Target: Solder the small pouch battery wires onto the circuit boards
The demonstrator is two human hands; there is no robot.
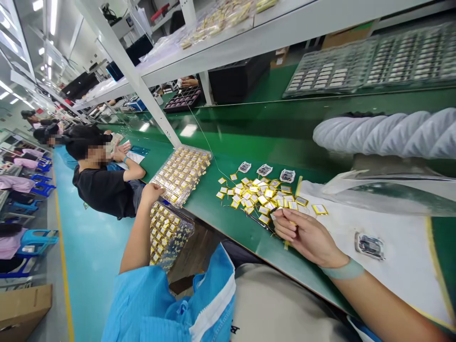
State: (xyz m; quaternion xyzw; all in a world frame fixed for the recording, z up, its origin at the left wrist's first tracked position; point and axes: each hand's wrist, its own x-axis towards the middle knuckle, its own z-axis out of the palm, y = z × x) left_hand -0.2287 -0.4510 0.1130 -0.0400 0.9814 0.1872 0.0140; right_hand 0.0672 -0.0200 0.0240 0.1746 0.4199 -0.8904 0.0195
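My left hand (pixel 152 194) grips the near left edge of a clear plastic tray (pixel 178 202), whose pockets hold rows of small yellow-edged battery cells with white labels. The tray is tilted at the bench's edge. My right hand (pixel 302 232) is closed in a pinch at the near right side of a loose heap of battery cells (pixel 253 189); whatever lies between its fingertips is hidden. A slim dark tool (pixel 257 220) rests at the heap's near edge, close to those fingers. Three small white-cased circuit units (pixel 264 170) stand in a row behind the heap.
Another filled tray (pixel 164 232) lies lower, below the bench edge. One more cased unit (pixel 369 245) sits on a white mat (pixel 402 266) to the right. A ribbed grey hose (pixel 384 133) crosses above it. A co-worker (pixel 107 175) sits at the left. Shelf posts rise behind.
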